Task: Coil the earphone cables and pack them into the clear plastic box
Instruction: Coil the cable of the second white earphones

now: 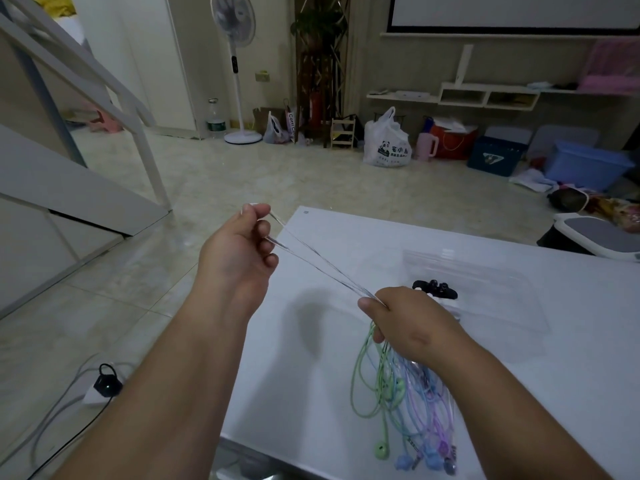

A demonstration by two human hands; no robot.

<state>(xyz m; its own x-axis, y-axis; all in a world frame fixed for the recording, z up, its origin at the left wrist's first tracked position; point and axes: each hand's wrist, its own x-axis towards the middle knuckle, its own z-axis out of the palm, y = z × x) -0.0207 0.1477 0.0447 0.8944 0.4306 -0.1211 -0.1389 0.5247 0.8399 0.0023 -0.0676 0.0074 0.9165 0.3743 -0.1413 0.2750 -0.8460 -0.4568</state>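
A pale earphone cable (pixel 313 259) is stretched taut in several strands between my two hands above the white table (pixel 346 341). My left hand (pixel 239 252) pinches one end up beyond the table's left edge. My right hand (pixel 408 320) grips the other end over the table. Under my right hand lies a bundle of green, blue and purple earphone cables (pixel 401 407), earbuds toward the near edge. The clear plastic box (pixel 491 296) sits just beyond my right hand with a black earphone (pixel 434 288) inside.
The table's left edge runs under my left forearm; tiled floor lies beyond. A power strip with cords (pixel 100 389) sits on the floor at lower left. A black and white bin (pixel 595 237) stands off the far right corner. Bags and crates line the far wall.
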